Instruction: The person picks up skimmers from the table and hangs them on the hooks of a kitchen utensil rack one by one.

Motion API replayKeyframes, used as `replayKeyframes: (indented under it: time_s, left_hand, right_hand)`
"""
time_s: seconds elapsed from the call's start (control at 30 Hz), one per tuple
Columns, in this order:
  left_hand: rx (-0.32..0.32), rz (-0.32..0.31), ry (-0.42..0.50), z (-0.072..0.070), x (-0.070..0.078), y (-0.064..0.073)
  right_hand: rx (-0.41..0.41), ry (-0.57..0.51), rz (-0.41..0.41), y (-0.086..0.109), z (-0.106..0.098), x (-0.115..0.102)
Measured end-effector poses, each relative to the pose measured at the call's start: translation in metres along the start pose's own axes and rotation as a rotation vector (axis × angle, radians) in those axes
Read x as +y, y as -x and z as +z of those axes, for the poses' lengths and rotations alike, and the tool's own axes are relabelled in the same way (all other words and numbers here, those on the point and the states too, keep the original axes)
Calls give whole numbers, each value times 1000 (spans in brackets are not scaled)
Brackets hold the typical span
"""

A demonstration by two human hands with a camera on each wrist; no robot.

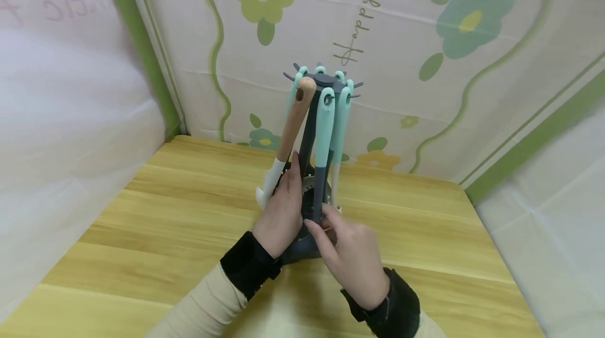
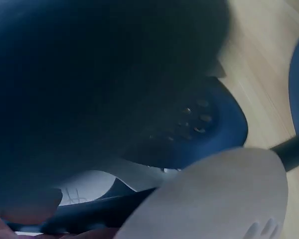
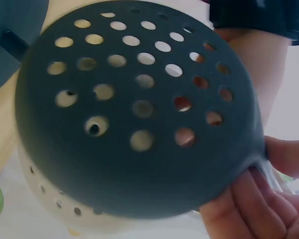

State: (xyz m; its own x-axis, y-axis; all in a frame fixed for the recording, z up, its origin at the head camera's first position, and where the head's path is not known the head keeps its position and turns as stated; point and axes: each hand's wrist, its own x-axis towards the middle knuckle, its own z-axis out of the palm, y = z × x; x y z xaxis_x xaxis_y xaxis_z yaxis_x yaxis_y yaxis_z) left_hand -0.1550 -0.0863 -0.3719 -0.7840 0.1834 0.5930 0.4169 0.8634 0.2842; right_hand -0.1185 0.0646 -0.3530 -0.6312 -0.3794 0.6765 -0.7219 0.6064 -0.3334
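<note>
A dark rotating utensil stand [image 1: 324, 80] stands upright, hung with several teal-handled kitchen utensils. My left hand [image 1: 280, 209] holds its dark pole [image 2: 109, 209] amid the hanging tools, one finger lying upward along it. My right hand [image 1: 352, 249] pinches the dark neck of a skimmer [image 1: 323, 133], whose teal handle hangs from a hook by its hole. In the right wrist view the skimmer's dark perforated bowl [image 3: 154, 184] faces the camera. Left of the pole hangs a utensil with a wooden handle [image 1: 294, 123] and white lower part.
Under the stand is a wood-grain table [image 1: 142, 243], with a floral cloth [image 1: 293, 44] behind it. A pale perforated utensil [image 3: 65, 199] hangs behind the skimmer. A pale, broad utensil head [image 2: 224, 189] and a dark slotted one [image 2: 209, 144] sit close around the pole.
</note>
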Motion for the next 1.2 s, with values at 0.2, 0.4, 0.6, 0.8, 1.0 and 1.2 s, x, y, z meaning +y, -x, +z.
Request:
replayKeyframes:
  time_s: [0.2,0.4,0.6,0.8,1.0,1.2]
  left_hand:
    - [-77,-13,168,-8,0,4]
    - [-189,-107,366,-18,0,7]
    - [-197,-130,456,-22,2,11]
    - [-190,-124,380,-31,4,16]
    - [-48,-36,300,-54,-1,25]
    - [104,76,321,-77,-20,30]
  right_hand:
    - [-37,-34,4,0,4,3]
    - [-75,-37,69,1,5,3]
    - [-114,-118,93,3,5,3]
    - [-32,30,-51,4,5,11]
    - [55,6,-170,4,-8,29]
    - [131,-58,-251,1,-35,44]
